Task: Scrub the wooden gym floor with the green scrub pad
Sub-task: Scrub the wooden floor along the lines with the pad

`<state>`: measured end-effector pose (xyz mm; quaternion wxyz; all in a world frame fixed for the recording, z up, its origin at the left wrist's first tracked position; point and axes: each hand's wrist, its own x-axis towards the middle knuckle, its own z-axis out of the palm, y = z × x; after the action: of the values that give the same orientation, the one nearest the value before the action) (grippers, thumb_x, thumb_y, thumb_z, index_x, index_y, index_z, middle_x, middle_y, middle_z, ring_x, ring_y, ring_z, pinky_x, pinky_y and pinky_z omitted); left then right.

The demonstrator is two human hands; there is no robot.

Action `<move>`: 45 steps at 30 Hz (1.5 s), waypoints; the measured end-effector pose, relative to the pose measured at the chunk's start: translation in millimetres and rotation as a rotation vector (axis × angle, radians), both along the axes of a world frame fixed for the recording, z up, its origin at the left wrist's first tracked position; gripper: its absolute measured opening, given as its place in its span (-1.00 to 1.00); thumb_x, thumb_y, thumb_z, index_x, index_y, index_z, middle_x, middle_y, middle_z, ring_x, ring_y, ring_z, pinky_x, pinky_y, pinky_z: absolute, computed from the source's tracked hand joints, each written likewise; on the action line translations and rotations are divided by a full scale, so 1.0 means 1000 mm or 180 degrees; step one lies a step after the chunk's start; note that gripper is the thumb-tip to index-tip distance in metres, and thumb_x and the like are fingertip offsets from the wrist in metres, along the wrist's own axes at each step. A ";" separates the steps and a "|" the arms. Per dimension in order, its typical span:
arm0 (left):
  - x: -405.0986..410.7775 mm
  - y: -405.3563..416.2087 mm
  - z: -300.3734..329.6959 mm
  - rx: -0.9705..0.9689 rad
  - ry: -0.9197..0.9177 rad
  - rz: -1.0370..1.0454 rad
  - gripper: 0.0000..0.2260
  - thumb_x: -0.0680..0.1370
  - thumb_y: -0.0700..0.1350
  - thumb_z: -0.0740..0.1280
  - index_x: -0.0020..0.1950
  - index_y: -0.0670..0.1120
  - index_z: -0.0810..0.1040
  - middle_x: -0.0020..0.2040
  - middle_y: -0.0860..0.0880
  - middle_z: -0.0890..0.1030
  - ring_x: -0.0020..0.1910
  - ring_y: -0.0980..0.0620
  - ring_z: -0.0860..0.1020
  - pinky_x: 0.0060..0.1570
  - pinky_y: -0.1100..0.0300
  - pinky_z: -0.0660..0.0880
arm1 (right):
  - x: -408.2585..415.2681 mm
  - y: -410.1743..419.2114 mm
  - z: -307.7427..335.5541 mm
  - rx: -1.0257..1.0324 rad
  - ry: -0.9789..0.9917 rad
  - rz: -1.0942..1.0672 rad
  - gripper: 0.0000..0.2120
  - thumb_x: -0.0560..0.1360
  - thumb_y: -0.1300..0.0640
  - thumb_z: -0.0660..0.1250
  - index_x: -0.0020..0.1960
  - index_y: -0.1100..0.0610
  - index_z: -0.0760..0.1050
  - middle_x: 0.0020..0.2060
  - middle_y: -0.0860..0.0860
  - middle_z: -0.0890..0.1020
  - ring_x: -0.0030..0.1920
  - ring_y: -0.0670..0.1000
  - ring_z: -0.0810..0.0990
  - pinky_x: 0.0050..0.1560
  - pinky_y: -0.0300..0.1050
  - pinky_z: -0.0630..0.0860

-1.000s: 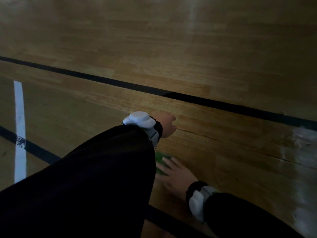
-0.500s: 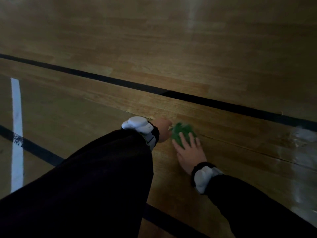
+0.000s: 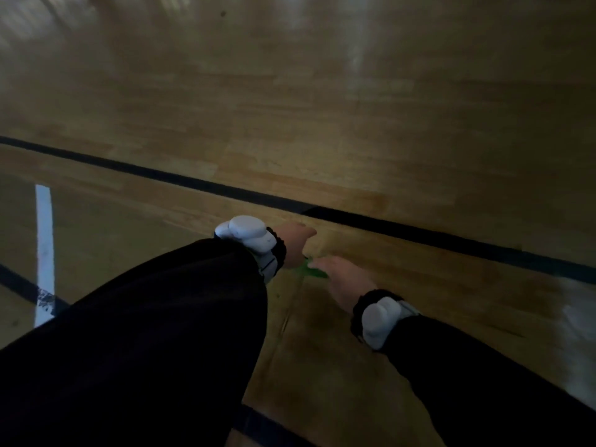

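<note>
Mid-scrub, judging by the pose: pressed the green scrub pad (image 3: 310, 271) flat on the wooden gym floor (image 3: 371, 130) under the right hand (image 3: 346, 280), just this side of the black court line (image 3: 419, 235). Left hand (image 3: 295, 245) beside the pad, grip unreadable. No visibly cleaned area; most boards seemingly left to do.

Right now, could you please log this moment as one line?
right hand presses green scrub pad | left hand on wooden gym floor

Two hands (image 3: 295, 245) (image 3: 346, 280), one green scrub pad (image 3: 311, 271), two white wrist devices (image 3: 246, 235) (image 3: 382, 321).
</note>
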<state>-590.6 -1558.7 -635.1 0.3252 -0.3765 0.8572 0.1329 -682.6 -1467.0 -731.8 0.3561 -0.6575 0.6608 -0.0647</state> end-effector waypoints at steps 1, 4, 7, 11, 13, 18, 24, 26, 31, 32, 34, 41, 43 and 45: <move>0.001 -0.010 0.006 0.0031 0.0058 -0.0053 -0.36 0.62 -0.17 0.25 0.59 -0.09 -0.03 0.56 -0.12 0.18 0.47 -0.12 0.29 0.36 0.05 0.33 | -0.003 -0.019 0.012 -0.0239 0.0010 -0.0059 -0.58 0.63 0.30 0.08 0.47 0.09 0.28 0.44 0.09 0.35 0.44 0.16 0.30 0.41 0.02 0.28; 0.011 -0.042 0.010 0.0170 0.0325 0.0113 -0.11 0.54 -0.14 0.39 0.57 -0.03 -0.25 0.53 -0.14 0.25 0.35 -0.16 0.43 0.14 0.06 0.45 | 0.002 -0.063 0.046 -0.0602 -0.0314 -0.0199 -0.61 0.62 0.32 0.07 0.40 0.08 0.33 0.36 0.05 0.46 0.32 0.10 0.44 0.29 -0.04 0.41; 0.034 -0.082 0.006 0.0149 0.0913 0.0461 -0.08 0.50 -0.11 0.43 0.58 -0.05 -0.21 0.43 -0.16 0.39 0.32 -0.16 0.46 0.16 0.04 0.46 | 0.015 -0.102 0.069 -0.0760 -0.0551 -0.0401 -0.63 0.62 0.33 0.04 0.35 0.06 0.35 0.31 0.04 0.49 0.27 0.05 0.47 0.31 -0.03 0.42; 0.065 -0.121 -0.005 0.0045 0.1238 0.0469 -0.60 0.55 -0.15 0.34 0.36 -0.13 0.33 0.20 -0.14 0.54 0.14 -0.16 0.53 -0.02 0.08 0.45 | 0.040 -0.141 0.070 -0.0755 -0.0347 -0.0737 -0.81 0.59 0.31 0.04 0.13 0.21 0.37 0.03 0.16 0.52 -0.02 0.16 0.49 0.07 0.09 0.48; 0.082 -0.140 -0.009 0.0137 0.1366 0.0487 -0.78 0.59 -0.15 0.28 0.21 -0.18 0.44 0.04 -0.16 0.56 -0.02 -0.15 0.53 -0.12 0.12 0.37 | 0.058 -0.161 0.071 -0.0594 -0.0477 -0.0840 -0.81 0.61 0.26 0.04 0.14 0.29 0.36 -0.01 0.27 0.48 -0.11 0.19 0.41 -0.05 0.00 0.40; 0.115 -0.197 -0.018 0.0340 0.1114 0.0224 -0.77 0.62 -0.13 0.19 0.19 -0.23 0.50 0.06 -0.22 0.60 -0.12 -0.08 0.51 -0.15 0.13 0.39 | 0.094 -0.206 0.070 -0.0358 -0.0136 -0.0836 -0.84 0.62 0.19 0.08 0.17 0.18 0.35 0.03 0.20 0.51 0.03 0.27 0.48 -0.05 0.05 0.43; 0.143 -0.255 -0.036 0.0252 0.1278 0.0197 -0.65 0.64 -0.21 0.15 0.43 -0.12 0.35 0.20 -0.19 0.56 0.01 -0.18 0.54 -0.14 0.13 0.37 | 0.106 -0.238 0.074 -0.0324 0.0383 -0.1204 -0.64 0.62 0.12 0.17 0.40 0.13 0.30 0.32 0.10 0.44 0.24 0.12 0.47 0.22 -0.04 0.43; 0.155 -0.268 -0.050 0.0239 0.1394 0.0234 -0.70 0.64 -0.21 0.16 0.37 -0.13 0.41 0.20 -0.18 0.56 0.03 -0.18 0.54 -0.10 0.10 0.40 | 0.108 -0.240 0.074 -0.0199 0.0584 -0.1307 -0.66 0.63 0.10 0.16 0.38 0.15 0.31 0.29 0.11 0.45 0.20 0.13 0.49 0.21 -0.03 0.46; 0.181 -0.291 -0.085 0.0155 0.1375 0.0356 -0.72 0.66 -0.22 0.12 0.35 -0.13 0.41 0.20 -0.17 0.55 0.05 -0.16 0.55 -0.12 0.12 0.39 | 0.120 -0.238 0.071 -0.0021 0.0926 -0.1482 -0.72 0.62 0.07 0.16 0.28 0.15 0.35 0.20 0.11 0.48 0.11 0.15 0.53 0.16 0.06 0.51; 0.184 -0.295 -0.093 0.0079 0.1357 0.0415 -0.68 0.66 -0.24 0.11 0.42 -0.13 0.35 0.24 -0.17 0.53 0.10 -0.17 0.55 -0.08 0.12 0.42 | 0.123 -0.239 0.070 0.0005 0.0978 -0.1486 -0.71 0.62 0.07 0.16 0.30 0.14 0.34 0.22 0.09 0.46 0.11 0.13 0.53 0.15 0.02 0.51; 0.187 -0.302 -0.110 -0.0070 0.1387 0.0445 -0.56 0.66 -0.29 0.07 0.54 -0.12 0.16 0.40 -0.19 0.41 0.26 -0.18 0.48 0.13 0.08 0.46 | 0.129 -0.244 0.068 0.0031 0.1084 -0.1505 -0.66 0.62 0.05 0.17 0.36 0.12 0.32 0.28 0.06 0.43 0.13 0.07 0.52 0.14 -0.06 0.50; 0.184 -0.274 -0.168 0.0325 0.0876 -0.0273 -0.47 0.67 0.01 0.05 0.59 0.05 -0.12 0.59 -0.07 -0.21 0.57 -0.16 -0.18 0.50 -0.19 -0.09 | 0.143 -0.258 0.059 0.0077 0.1042 -0.1636 -0.60 0.61 0.05 0.19 0.41 0.13 0.29 0.34 0.05 0.39 0.19 0.06 0.50 0.14 -0.13 0.45; 0.185 -0.261 -0.181 0.0327 0.0816 -0.0126 -0.41 0.64 0.14 0.07 0.58 0.08 -0.15 0.58 -0.06 -0.27 0.56 -0.16 -0.24 0.47 -0.27 -0.15 | 0.147 -0.255 0.054 0.0076 0.0970 -0.1655 -0.64 0.61 0.06 0.20 0.36 0.12 0.32 0.28 0.06 0.41 0.11 0.06 0.52 0.07 -0.15 0.45; 0.183 -0.255 -0.186 0.0129 0.1029 0.0032 -0.39 0.62 0.19 0.06 0.58 0.12 -0.18 0.58 -0.06 -0.28 0.56 -0.17 -0.23 0.46 -0.29 -0.20 | 0.145 -0.249 0.045 0.0070 0.0995 -0.1547 -0.70 0.59 0.06 0.23 0.30 0.11 0.36 0.20 0.05 0.44 0.04 0.04 0.52 0.04 -0.14 0.46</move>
<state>-407.4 -1813.8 -821.4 0.1899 -0.3478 0.8936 0.2107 -537.7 -1715.5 -686.6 0.2312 -0.4779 0.8465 -0.0388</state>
